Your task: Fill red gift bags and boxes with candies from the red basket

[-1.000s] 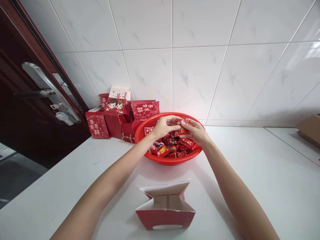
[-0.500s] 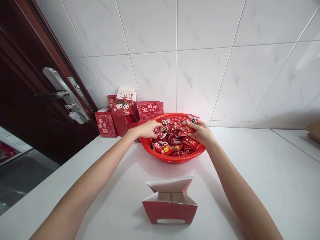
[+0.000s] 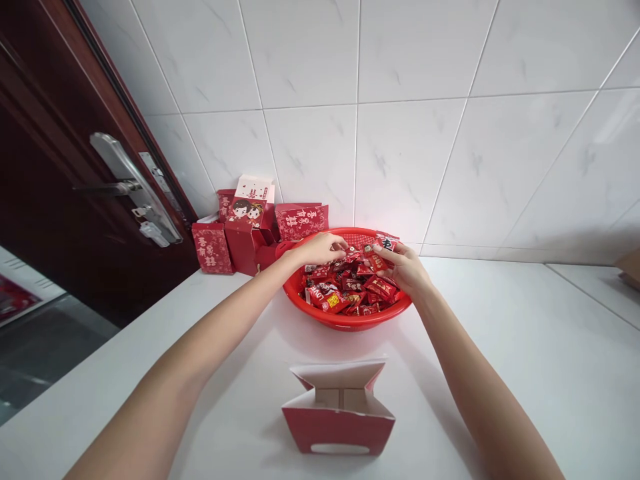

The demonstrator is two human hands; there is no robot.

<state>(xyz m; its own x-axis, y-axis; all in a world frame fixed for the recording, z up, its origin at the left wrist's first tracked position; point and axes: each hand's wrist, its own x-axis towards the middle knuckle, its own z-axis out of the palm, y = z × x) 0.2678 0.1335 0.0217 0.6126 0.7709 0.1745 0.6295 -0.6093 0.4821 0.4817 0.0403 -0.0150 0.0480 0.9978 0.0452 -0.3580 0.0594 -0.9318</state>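
A red plastic basket (image 3: pixel 347 324) holds a heap of red-wrapped candies (image 3: pixel 353 283). My left hand (image 3: pixel 323 249) hovers over its back left part, fingers loosely bent and slightly apart, with nothing visible in them. At the basket's right side, my right hand (image 3: pixel 407 268) grips red candy packets (image 3: pixel 377 261) between thumb and fingers; one with a dark printed character sticks up above the thumb. Nearer to me, between my forearms, a red paper box (image 3: pixel 339 427) stands with its top open. Its white inside shows, and I see no candy in it.
Several red printed gift boxes (image 3: pixel 213 248) are grouped left of the basket, against the tiled wall (image 3: pixel 400 167). A dark door with a metal handle (image 3: pixel 133 190) is at the left. A brown object (image 3: pixel 631 268) sits at the right edge of the white tabletop (image 3: pixel 525 347).
My left hand has lifted from the candies and moved right and slightly up toward the basket's back. My right hand stays at the basket's right side, still holding packets.
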